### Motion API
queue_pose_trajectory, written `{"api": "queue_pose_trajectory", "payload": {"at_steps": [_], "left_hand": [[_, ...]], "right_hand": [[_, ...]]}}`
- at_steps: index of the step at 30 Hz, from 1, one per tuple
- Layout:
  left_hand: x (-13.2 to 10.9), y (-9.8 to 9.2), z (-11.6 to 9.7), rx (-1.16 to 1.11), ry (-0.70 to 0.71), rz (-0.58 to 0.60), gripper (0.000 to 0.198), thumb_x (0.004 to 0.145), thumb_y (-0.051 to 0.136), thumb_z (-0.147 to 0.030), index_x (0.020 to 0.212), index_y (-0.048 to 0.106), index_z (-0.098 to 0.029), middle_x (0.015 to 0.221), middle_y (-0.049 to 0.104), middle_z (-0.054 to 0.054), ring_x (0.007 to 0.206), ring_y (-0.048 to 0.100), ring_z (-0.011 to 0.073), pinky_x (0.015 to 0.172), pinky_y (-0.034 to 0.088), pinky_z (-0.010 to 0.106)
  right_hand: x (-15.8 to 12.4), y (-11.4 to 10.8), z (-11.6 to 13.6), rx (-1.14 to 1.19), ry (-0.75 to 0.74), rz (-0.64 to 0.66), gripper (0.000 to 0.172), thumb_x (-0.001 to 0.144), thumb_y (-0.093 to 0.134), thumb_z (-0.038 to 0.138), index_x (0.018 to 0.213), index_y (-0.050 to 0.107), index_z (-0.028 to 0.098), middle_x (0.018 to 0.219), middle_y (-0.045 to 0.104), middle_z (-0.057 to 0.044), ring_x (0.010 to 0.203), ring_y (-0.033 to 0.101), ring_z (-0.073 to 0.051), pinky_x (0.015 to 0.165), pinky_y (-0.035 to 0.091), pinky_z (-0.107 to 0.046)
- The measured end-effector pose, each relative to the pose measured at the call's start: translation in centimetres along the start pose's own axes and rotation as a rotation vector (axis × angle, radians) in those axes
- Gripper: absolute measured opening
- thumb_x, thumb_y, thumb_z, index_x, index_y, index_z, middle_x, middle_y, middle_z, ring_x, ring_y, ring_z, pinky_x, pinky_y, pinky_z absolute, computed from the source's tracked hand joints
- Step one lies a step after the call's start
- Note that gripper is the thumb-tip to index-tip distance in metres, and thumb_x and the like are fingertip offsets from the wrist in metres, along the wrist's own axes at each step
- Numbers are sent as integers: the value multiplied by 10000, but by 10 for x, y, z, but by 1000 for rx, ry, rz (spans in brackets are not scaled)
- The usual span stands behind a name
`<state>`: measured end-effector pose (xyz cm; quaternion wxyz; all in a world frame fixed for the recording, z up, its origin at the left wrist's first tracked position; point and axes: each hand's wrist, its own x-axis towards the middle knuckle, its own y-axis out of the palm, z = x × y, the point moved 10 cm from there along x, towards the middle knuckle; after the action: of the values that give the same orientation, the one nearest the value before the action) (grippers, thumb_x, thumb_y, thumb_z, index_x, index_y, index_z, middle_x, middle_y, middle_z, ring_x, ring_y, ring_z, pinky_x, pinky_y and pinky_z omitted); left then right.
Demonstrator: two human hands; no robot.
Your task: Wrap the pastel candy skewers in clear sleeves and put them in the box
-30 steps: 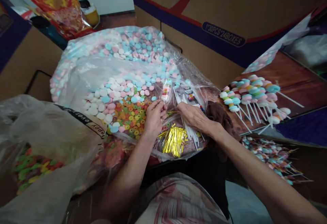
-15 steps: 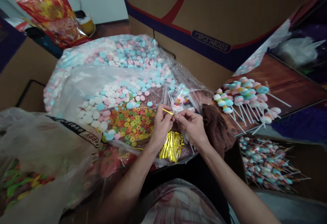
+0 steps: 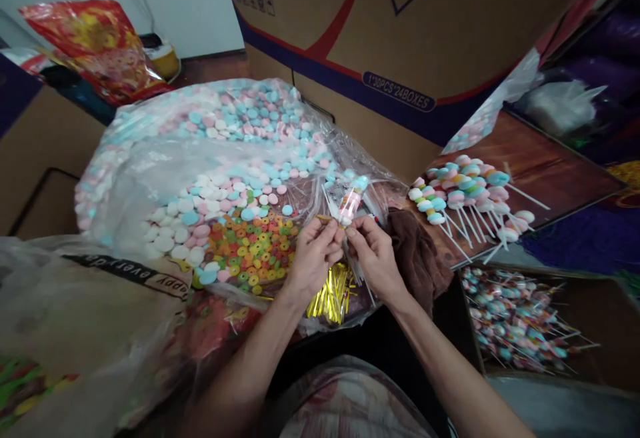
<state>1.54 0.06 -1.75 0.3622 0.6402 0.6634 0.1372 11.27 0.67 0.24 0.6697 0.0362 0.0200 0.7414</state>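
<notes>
Both hands at the lower end of a wrapped candy stack

Head view, watched from my remote station. I have the wrapped candy stack (image 3: pixel 351 202) upright but tilted a little to the right, above the near edge of the tabletop (image 3: pixel 555 158), its clear film catching light. My left hand (image 3: pixel 315 253) is closed, fingertips pinching a thin gold tie (image 3: pixel 323 217) that pokes out beyond them. My right hand (image 3: pixel 374 251) is closed too, thumb and forefinger pinching the stack's lower end; the two sets of fingertips nearly meet there. I cannot tell whether the tie goes all the way round.

Just below the hands, at the near edge: a bundle of gold ties (image 3: pixel 331 297), partly hidden by the left wrist. Left of the hands, ring gummies (image 3: pixel 250 248) lie loose; beyond them, pastel candies (image 3: pixel 230 121) fill a large clear bag. A brown cloth (image 3: pixel 417 255) is bunched just right of the right hand.

Toward the tabletop's right corner, I note a heap of unwrapped candy stacks (image 3: pixel 463 188), sticks pointing mostly to the near edge. Below that edge, an open carton (image 3: pixel 600 331) holds many wrapped ones.
</notes>
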Motion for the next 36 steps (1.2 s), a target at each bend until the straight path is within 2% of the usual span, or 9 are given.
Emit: {"api": "queue_pose_trajectory", "payload": {"at_steps": [4, 8, 12, 16, 19, 24, 28, 32, 36], "left_hand": [[-18, 17, 21, -291, -395, 90, 207, 907, 508, -95, 706, 475, -133, 556, 347, -69, 398, 216, 3, 352, 131, 93], [-28, 31, 23, -254, -475, 192, 237, 889, 545, -112, 670, 455, -133, 549, 349, -69, 405, 215, 2, 357, 145, 91], [-15, 22, 13, 74, -203, 96, 200, 841, 658, -229, 752, 493, -159, 538, 424, -68, 410, 217, 18, 379, 164, 118], [-16, 12, -10, 433, 189, -48, 173, 862, 637, -340, 829, 596, -175, 614, 497, -40, 515, 388, 57, 466, 295, 149], [-21, 12, -12, 526, 245, -44, 176, 848, 657, -341, 881, 682, -170, 718, 563, -12, 629, 470, 74, 550, 366, 163], [-13, 3, 4, 148, -32, -67, 176, 722, 790, -251, 823, 691, -145, 632, 537, -41, 495, 380, 15, 456, 305, 128], [-8, 3, 21, -147, -289, -87, 255, 595, 858, -130, 749, 656, -123, 621, 542, -50, 467, 439, 6, 401, 307, 104], [-12, 7, 26, -228, -383, -109, 271, 585, 852, -81, 758, 647, -119, 621, 538, -60, 464, 475, 13, 372, 317, 93], [-16, 13, 29, -229, -386, -103, 253, 614, 841, -91, 770, 646, -133, 636, 557, -56, 484, 495, 19, 390, 345, 93]], "right_hand": [[-2, -5, 17, -9, -57, 127, 178, 887, 596, 348, 813, 510, 210, 776, 482, 19, 699, 455, -127, 642, 412, -238], [-2, -8, 39, -200, -137, 222, 147, 915, 551, 334, 837, 513, 214, 824, 505, -2, 769, 482, -153, 723, 443, -273], [-2, -6, 44, -409, -240, 173, 77, 933, 456, 244, 970, 515, 211, 832, 501, -9, 794, 479, -167, 785, 438, -304], [-1, -6, 31, -535, -207, 99, 110, 919, 412, 192, 997, 489, 199, 785, 495, 2, 712, 453, -158, 700, 417, -295], [-1, -11, 30, -543, -171, 91, 93, 905, 428, 188, 965, 498, 198, 789, 519, 5, 715, 476, -153, 698, 420, -290], [-5, -16, 36, -486, -195, 89, 130, 943, 437, 217, 864, 539, 201, 732, 549, 21, 645, 511, -126, 631, 444, -252], [-20, -13, 59, -672, -539, 9, 276, 951, 389, 109, 1066, 626, 192, 961, 663, -67, 895, 639, -166, 813, 507, -294], [-34, -6, 72, -913, -834, -64, 253, 920, 489, 85, 1061, 671, 188, 979, 697, -94, 910, 662, -186, 818, 521, -304], [-35, 0, 82, -1045, -921, -105, 186, 919, 518, 95, 972, 675, 180, 910, 707, -82, 830, 652, -180, 725, 492, -292]]}}
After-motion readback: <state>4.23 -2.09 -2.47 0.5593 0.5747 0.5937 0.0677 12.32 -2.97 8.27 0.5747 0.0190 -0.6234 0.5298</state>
